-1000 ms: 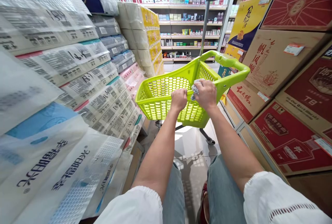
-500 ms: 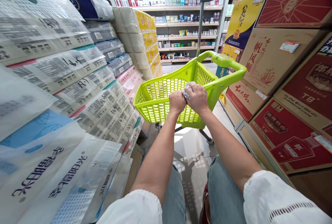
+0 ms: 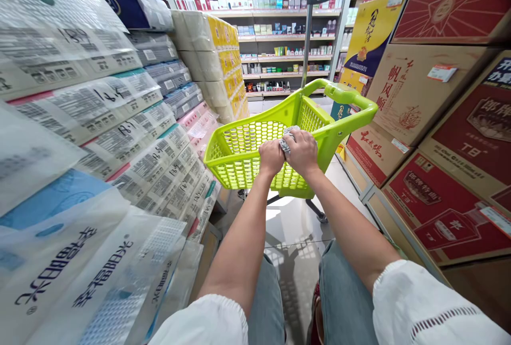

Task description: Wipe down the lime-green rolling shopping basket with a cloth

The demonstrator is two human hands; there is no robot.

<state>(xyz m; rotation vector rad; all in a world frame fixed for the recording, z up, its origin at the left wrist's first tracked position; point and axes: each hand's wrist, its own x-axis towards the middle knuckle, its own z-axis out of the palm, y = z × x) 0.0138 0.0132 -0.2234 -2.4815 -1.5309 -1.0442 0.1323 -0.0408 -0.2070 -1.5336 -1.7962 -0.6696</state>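
A lime-green shopping cart (image 3: 231, 166) with a perforated basket stands turned sideways in front of me. My left hand (image 3: 272, 157) is closed around the near rim of the basket. Right beside it, my right hand (image 3: 302, 152) is closed on a crumpled grey-and-white cloth (image 3: 286, 140) at the same rim, its fingers curled over the edge. Most of the cloth is hidden under the fingers. The cart's handle (image 3: 361, 113) rises at the right, with neither hand on it. Seen through its holes, the basket shows no goods.
Stacked tissue packs (image 3: 131, 121) line the left side, with paper-roll bundles (image 3: 211, 63) beyond. Printed cartons (image 3: 435, 92) are piled along the right. Shelves of small boxes and bottles (image 3: 275, 31) stand at the back, behind a grey metal pole (image 3: 307, 41). Tiled floor (image 3: 295, 228) lies below.
The whole view has shifted very slightly to the left. Both hands keep the same place on the cart's rim, with little visible movement.
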